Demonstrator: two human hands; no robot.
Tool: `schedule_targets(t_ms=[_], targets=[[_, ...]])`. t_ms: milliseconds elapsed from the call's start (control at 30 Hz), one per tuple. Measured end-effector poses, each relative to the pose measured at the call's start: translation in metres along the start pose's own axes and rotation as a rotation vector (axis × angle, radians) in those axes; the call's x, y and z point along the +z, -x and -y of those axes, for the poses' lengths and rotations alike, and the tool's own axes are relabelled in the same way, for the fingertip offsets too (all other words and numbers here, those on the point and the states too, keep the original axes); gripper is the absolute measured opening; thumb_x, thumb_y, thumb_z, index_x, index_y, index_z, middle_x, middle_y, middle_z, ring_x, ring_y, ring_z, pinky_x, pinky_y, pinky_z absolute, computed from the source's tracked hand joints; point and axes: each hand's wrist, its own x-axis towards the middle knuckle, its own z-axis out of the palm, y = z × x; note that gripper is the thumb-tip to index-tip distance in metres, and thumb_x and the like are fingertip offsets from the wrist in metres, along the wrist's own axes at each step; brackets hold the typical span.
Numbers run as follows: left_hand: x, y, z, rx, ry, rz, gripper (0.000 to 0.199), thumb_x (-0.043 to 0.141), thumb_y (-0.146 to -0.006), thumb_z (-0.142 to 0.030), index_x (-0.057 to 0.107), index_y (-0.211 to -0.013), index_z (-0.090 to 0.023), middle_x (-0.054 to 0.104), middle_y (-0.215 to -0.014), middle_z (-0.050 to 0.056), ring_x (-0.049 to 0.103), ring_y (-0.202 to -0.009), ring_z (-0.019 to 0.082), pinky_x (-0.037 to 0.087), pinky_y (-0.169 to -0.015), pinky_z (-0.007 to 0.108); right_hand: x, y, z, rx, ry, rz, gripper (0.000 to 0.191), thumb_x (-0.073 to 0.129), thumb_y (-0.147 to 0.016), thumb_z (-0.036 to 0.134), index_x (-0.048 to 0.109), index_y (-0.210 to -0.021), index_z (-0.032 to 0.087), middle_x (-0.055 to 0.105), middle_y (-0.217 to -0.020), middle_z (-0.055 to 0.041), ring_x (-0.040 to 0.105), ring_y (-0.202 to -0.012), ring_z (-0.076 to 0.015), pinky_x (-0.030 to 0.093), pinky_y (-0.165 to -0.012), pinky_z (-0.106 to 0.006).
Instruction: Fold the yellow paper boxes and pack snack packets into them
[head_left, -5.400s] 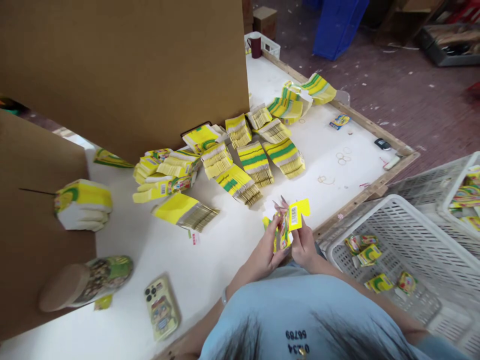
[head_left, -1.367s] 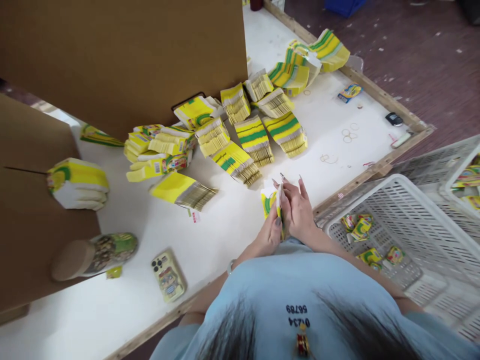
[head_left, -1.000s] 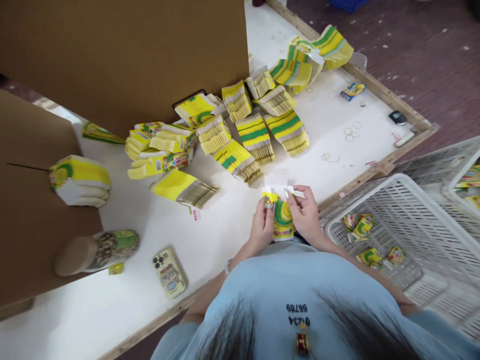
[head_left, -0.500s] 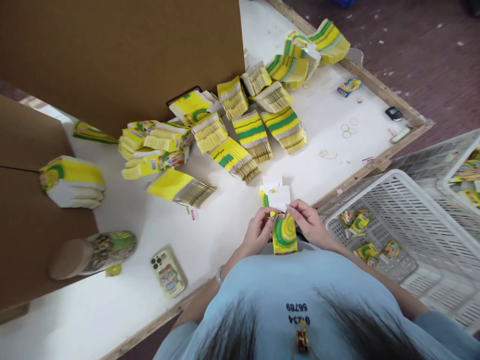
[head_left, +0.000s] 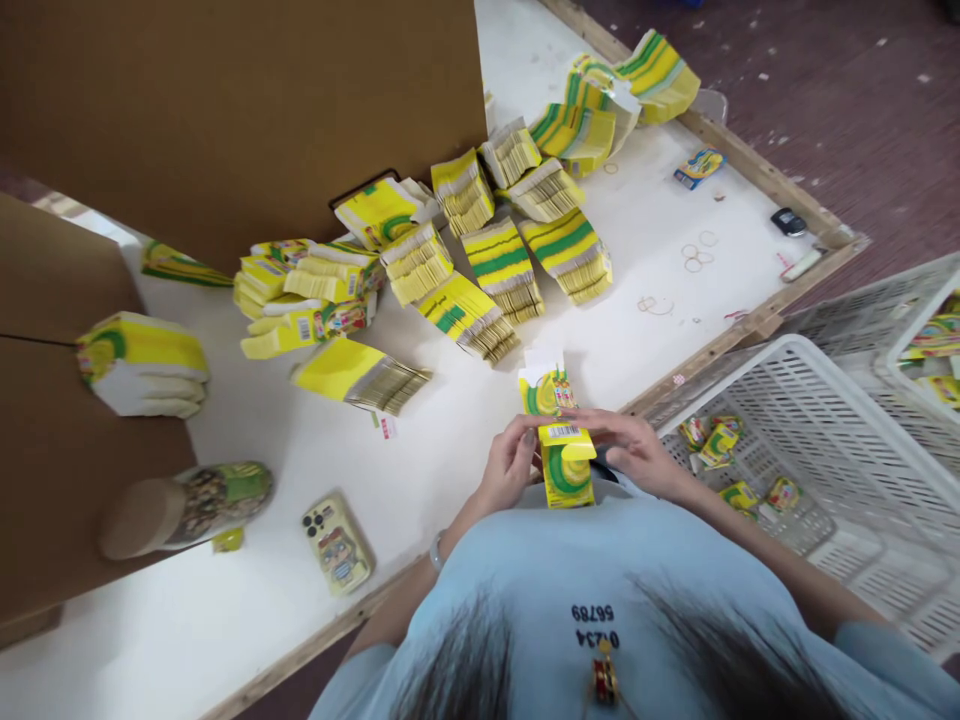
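A flat yellow-and-green printed carton (head_left: 568,434) with a barcode panel lies folded between my hands, close to my shirt. My left hand (head_left: 508,465) grips its left edge, forefinger across the top. From the right, my right hand (head_left: 634,450) lays straight fingers along the fold, with the thumb lower down. Just beyond and below it, more yellow-green printed card shows, such as the lower piece (head_left: 568,478); whether these pieces are joined I cannot tell.
Bundles of flat cartons (head_left: 499,262) spread over the white table (head_left: 420,450). A phone (head_left: 337,545) and a jar (head_left: 225,500) stand left, beside cardboard (head_left: 247,110). To the right, a white plastic basket (head_left: 847,400) holds several packs. Rubber bands (head_left: 696,257) lie near the table's edge.
The white flap that stood up between my fingertips is folded down, and the printed barcode panel now faces up. My right fingers have straightened and slid across the carton.
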Motion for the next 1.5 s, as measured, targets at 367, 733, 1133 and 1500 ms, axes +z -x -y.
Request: schedule_targets(t_ms=[367, 733, 1133, 1500], targets=[[-0.001, 0.001, -0.009, 0.003, -0.178, -0.032, 0.045, 0.063, -0.094, -0.057, 0.071, -0.108, -0.015, 0.064, -0.07, 0.0, 0.053, -0.061, 0.01, 0.043, -0.058, 0.022, 0.009, -0.009, 0.012, 0.286, -0.267, 0.104, 0.05, 0.079, -0.084, 0.033, 0.061, -0.131, 0.024, 0.071, -0.126, -0.0081, 0.071, -0.106, -0.0191, 0.059, -0.092, -0.034], [-0.001, 0.0, -0.012, 0.02, -0.216, 0.02, 0.034, 0.06, -0.096, -0.054, 0.069, -0.112, -0.026, 0.06, -0.069, 0.0, 0.053, -0.057, 0.013, 0.044, -0.052, 0.026, 0.001, -0.009, 0.014, 0.286, -0.296, 0.132, 0.048, 0.08, -0.084, 0.027, 0.065, -0.129, 0.022, 0.076, -0.117, -0.0063, 0.073, -0.101, -0.0156, 0.06, -0.091, -0.032], [0.001, -0.006, -0.003, 0.096, -0.211, 0.063, 0.045, 0.039, -0.105, -0.056, 0.038, -0.135, -0.023, 0.067, -0.092, 0.004, 0.06, -0.072, 0.015, 0.05, -0.071, 0.029, 0.018, -0.005, 0.009, 0.303, -0.261, -0.083, 0.039, 0.081, -0.081, 0.051, 0.078, -0.108, 0.022, 0.082, -0.098, -0.0051, 0.078, -0.079, -0.0189, 0.067, -0.072, -0.034], [-0.026, -0.047, 0.014, 0.01, -0.659, -0.048, 0.053, 0.068, -0.089, -0.059, 0.045, -0.058, -0.023, 0.039, -0.053, -0.005, 0.03, -0.048, 0.01, 0.019, -0.05, 0.026, -0.124, 0.065, 0.026, 0.365, 1.269, -0.602, 0.063, 0.06, -0.091, 0.065, 0.068, -0.127, 0.014, 0.073, -0.111, -0.0265, 0.068, -0.107, -0.0438, 0.048, -0.098, -0.065]])
